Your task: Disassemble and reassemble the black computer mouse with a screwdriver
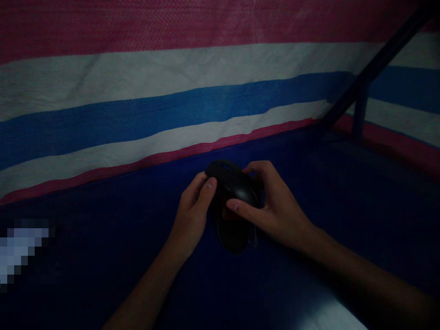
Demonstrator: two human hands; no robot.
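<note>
A black computer mouse (237,181) is held between my two hands over a dark blue surface, its slot for the wheel towards the far side. My left hand (194,208) grips its left end, thumb on top. From the right, my right hand (275,197) closes round it, with the thumb along the near side and the fingers at the far edge. Below the mouse shows a dark oval shape (234,236); whether it is another part or a reflection I cannot tell. A small reddish patch beside my right thumb is too dim to make out.
The dark blue surface (103,238) meets a striped red, white and blue sheet (172,110) at the back. A dark slanted bar (378,66) with an upright post stands at the right. A pixelated bright patch lies at the left edge. Light glares at the bottom right.
</note>
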